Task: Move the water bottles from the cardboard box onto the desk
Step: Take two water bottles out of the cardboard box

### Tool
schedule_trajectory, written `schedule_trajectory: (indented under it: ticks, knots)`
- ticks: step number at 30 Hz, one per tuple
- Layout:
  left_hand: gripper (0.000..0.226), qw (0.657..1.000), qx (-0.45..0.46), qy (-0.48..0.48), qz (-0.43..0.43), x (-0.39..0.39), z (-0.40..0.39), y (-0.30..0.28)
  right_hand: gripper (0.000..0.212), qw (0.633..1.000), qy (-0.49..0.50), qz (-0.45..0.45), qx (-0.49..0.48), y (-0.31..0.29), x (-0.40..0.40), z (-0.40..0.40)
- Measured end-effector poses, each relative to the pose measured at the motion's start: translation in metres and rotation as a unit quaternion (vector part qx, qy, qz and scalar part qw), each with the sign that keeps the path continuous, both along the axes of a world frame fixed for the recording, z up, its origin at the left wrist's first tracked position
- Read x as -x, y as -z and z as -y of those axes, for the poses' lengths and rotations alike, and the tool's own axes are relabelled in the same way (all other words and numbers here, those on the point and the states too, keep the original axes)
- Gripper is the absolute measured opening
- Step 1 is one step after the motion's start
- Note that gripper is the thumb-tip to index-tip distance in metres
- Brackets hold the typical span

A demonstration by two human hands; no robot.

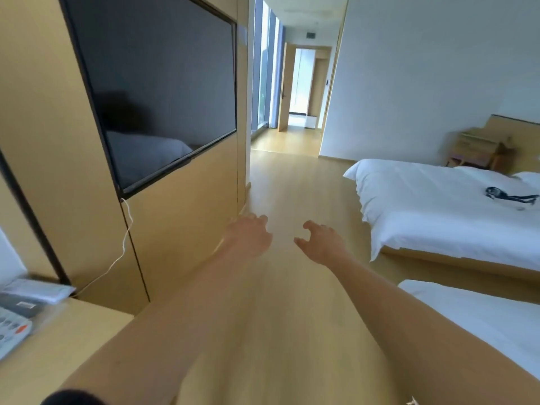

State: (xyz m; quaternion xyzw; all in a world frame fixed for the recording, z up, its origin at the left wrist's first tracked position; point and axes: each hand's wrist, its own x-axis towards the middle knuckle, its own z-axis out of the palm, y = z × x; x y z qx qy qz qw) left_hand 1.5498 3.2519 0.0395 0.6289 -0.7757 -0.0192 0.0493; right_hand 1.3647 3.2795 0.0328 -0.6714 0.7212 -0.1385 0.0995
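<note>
Both my arms stretch forward over the wooden floor. My left hand (pixel 250 235) is empty with its fingers loosely curled and apart. A little to its right, my right hand (pixel 321 242) is also empty, fingers spread and bent. The wooden desk (pixel 67 340) shows at the lower left, under my left forearm. No water bottle and no cardboard box are in view.
A telephone (pixel 11 331) and papers (pixel 38 290) lie on the desk. A wall-mounted TV (pixel 163 92) with a dangling white cable (pixel 122 247) is on the left. Two white beds (pixel 450 211) stand on the right. The wooden floor (pixel 292 185) leads to a hallway.
</note>
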Motion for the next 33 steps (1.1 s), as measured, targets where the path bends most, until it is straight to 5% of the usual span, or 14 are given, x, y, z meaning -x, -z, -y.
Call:
schedule_trajectory:
  ticks: [9,33]
  knots:
    - [0.049,0.998,-0.024,0.053,0.017,0.074,0.094,0.011,0.057,0.996,0.086,-0.001,-0.037,0.007,0.076,0.064]
    - [0.054,0.984,-0.082,0.140,0.069,0.158,0.451,0.012,0.062,0.980,0.179,0.000,-0.088,0.012,0.156,0.390]
